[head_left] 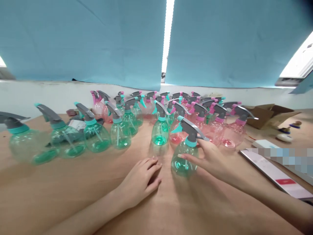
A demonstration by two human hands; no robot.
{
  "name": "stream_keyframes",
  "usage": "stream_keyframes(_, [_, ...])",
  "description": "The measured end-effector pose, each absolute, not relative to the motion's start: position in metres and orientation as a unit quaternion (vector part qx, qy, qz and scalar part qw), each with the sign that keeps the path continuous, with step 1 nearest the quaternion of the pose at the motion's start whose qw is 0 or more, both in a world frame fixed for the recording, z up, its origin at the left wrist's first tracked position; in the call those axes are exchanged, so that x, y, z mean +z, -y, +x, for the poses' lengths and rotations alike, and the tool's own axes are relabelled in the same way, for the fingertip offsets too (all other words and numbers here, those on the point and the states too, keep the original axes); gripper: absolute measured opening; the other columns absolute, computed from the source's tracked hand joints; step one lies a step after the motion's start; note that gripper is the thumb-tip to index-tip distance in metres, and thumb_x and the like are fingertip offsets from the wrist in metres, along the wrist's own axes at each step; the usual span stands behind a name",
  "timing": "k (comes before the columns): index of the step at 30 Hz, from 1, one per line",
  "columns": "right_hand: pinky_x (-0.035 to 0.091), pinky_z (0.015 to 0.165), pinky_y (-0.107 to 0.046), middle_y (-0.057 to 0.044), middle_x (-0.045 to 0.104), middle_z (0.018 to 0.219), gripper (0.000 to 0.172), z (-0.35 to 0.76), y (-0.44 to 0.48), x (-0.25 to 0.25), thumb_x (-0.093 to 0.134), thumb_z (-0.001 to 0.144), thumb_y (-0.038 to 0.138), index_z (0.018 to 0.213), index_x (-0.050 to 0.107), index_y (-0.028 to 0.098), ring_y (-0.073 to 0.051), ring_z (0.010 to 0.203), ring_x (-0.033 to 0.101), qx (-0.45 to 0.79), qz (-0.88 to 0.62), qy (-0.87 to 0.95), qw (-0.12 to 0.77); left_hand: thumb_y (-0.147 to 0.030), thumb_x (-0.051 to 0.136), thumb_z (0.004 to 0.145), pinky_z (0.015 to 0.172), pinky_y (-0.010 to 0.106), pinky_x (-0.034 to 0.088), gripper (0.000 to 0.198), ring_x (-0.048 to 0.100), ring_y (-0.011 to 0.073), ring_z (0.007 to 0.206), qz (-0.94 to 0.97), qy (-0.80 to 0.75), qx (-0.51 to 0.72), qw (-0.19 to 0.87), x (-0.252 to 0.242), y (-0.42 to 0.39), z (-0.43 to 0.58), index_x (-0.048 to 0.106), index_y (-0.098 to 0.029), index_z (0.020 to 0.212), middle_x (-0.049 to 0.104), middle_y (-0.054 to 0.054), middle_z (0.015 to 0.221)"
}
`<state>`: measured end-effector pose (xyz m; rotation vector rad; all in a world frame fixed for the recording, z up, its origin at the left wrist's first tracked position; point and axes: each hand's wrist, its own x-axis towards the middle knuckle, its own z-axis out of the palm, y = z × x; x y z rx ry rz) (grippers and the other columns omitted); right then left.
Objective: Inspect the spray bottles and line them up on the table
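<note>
My right hand (207, 155) is wrapped round a green spray bottle (184, 160) with a teal collar and a grey trigger head. Its thumb lies across the near side, while the other fingers are mostly hidden behind the bottle. The bottle looks upright, at or just above the tabletop. To its left, my left hand (141, 178) rests palm down on the wooden table (97, 192), fingers loosely stretched and holding nothing. Just beyond that hand stands another green spray bottle (160, 132), apart from the fingers.
Several green spray bottles (97, 138) line the left side. Pink spray bottles (232, 133) crowd the back right. At right lie a phone-like flat slab (271, 169), a white box (265, 143) and an open cardboard box (266, 117). A blue cloth (85, 42) hangs behind.
</note>
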<state>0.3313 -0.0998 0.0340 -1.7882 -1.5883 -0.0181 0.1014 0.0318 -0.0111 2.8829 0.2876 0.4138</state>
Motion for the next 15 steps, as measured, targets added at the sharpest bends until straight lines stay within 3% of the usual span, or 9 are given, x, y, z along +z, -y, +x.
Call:
stream_keyframes(6, [0.05, 0.072, -0.042, -0.007, 0.066, 0.09, 0.039, 0.305, 0.08, 0.039, 0.065, 0.077, 0.055, 0.096, 0.058, 0.022, -0.027, 0.084, 0.062, -0.008, -0.708, 0.61, 0.357, -0.023, 0.051, 0.092, 0.098, 0.045, 0.045, 0.028, 0.055, 0.0282, 0.116, 0.978, -0.071, 0.173, 0.098, -0.011, -0.039, 0.073, 0.059, -0.019, 0.119, 0.062, 0.011, 0.123])
stream_keyframes(9, [0.05, 0.076, -0.039, -0.007, 0.066, 0.098, 0.037, 0.278, 0.054, 0.046, 0.063, 0.081, 0.051, 0.102, 0.057, 0.021, -0.025, 0.089, 0.063, 0.037, -0.675, 0.626, 0.388, -0.018, 0.05, 0.09, 0.093, 0.043, 0.05, 0.029, 0.061, 0.0271, 0.108, 0.978, -0.03, 0.182, 0.095, -0.012, -0.036, 0.058, 0.059, -0.018, 0.118, 0.067, 0.009, 0.112])
stream_keyframes(12, [0.05, 0.074, -0.04, -0.009, 0.066, 0.099, 0.041, 0.256, 0.022, 0.045, 0.065, 0.079, 0.051, 0.104, 0.055, 0.019, -0.026, 0.09, 0.063, 0.036, -0.681, 0.614, 0.396, -0.017, 0.052, 0.089, 0.093, 0.043, 0.05, 0.034, 0.061, 0.0273, 0.107, 0.979, -0.013, 0.181, 0.088, -0.014, -0.031, 0.049, 0.056, -0.016, 0.122, 0.066, 0.01, 0.114])
stream_keyframes(15, [0.05, 0.076, -0.042, -0.012, 0.066, 0.103, 0.055, 0.245, -0.01, 0.038, 0.064, 0.078, 0.052, 0.116, 0.049, 0.016, -0.029, 0.093, 0.063, 0.017, -0.678, 0.611, 0.408, -0.018, 0.054, 0.088, 0.095, 0.042, 0.048, 0.034, 0.06, 0.0278, 0.11, 0.979, -0.03, 0.178, 0.097, -0.015, -0.027, 0.047, 0.056, -0.017, 0.121, 0.065, 0.011, 0.116])
